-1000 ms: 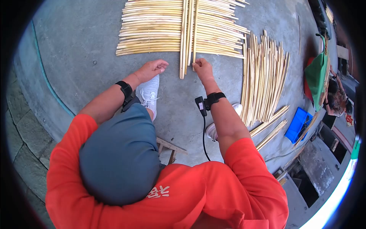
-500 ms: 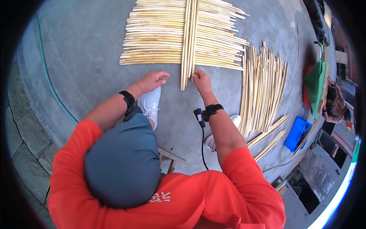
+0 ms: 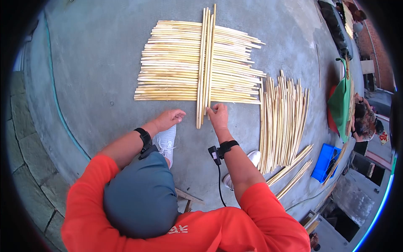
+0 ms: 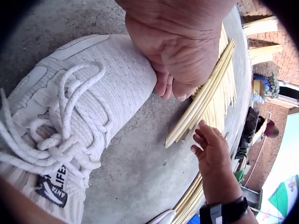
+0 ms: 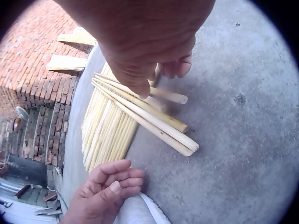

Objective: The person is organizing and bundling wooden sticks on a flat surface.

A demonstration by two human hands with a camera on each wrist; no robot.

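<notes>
Several peeled wooden sticks (image 3: pixel 204 71) lie lengthwise across a flat bed of similar sticks (image 3: pixel 172 80) on the concrete. At the near end of the lengthwise sticks is my right hand (image 3: pixel 218 115), thumb and forefinger at the rightmost stick's end. The right wrist view has the thumb on the sticks and the forefinger partly hidden; the thick stick ends (image 5: pixel 187 144) fan out beside it. My left hand (image 3: pixel 168 119) hovers above a white shoe (image 3: pixel 166 143), fingers loosely bent, holding nothing. The left wrist view has this hand (image 4: pixel 177 46) close beside the shoe.
A second pile of sticks (image 3: pixel 282 122) lies to the right, with two small bundles (image 3: pixel 291 168) near its lower end. Beyond stand a blue crate (image 3: pixel 325 161) and a green cloth (image 3: pixel 341 105). A hose (image 3: pixel 56 98) runs along the left. Another person (image 3: pixel 364 119) is far right.
The head view has tilted up, so the whole bed now shows. My right hand has brought the rightmost stick's near end closer to the others. The left hand stays above the shoe.
</notes>
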